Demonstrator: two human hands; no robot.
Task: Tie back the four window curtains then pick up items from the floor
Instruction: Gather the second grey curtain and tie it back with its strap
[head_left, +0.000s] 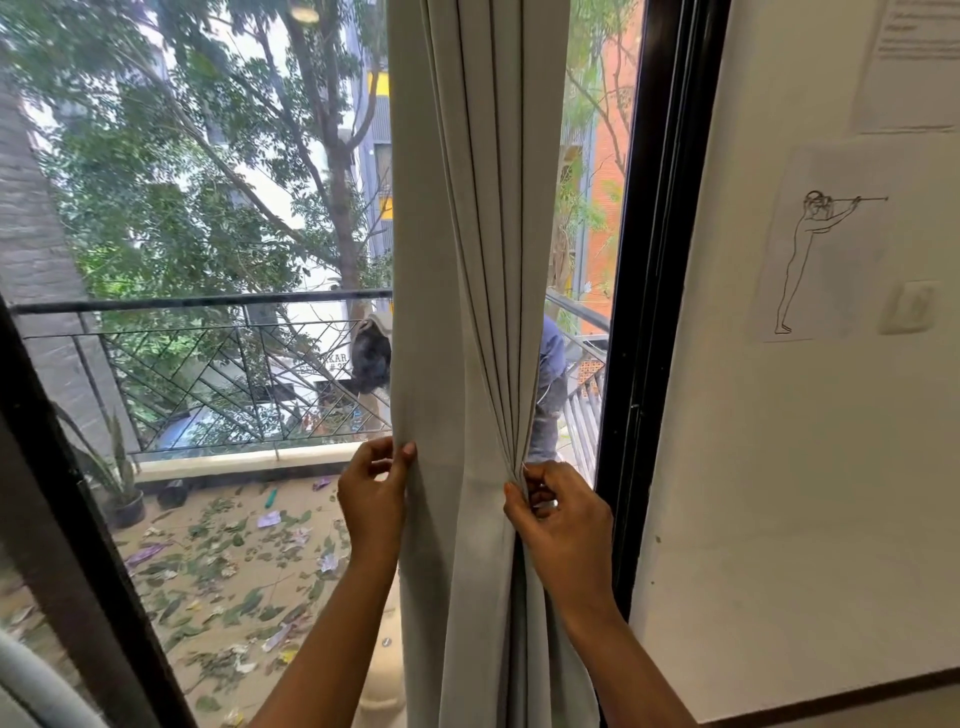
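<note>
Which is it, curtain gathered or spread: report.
Gathered. The curtain hangs in narrow pleats, the left hand gripping one edge, the right hand pinching the folds.

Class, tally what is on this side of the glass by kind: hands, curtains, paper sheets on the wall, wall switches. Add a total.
Hands: 2, left hand and right hand
Curtains: 1, the grey curtain
Paper sheets: 2, printed sheet and drawing sheet
Wall switches: 1, the switch
Total: 6
</note>
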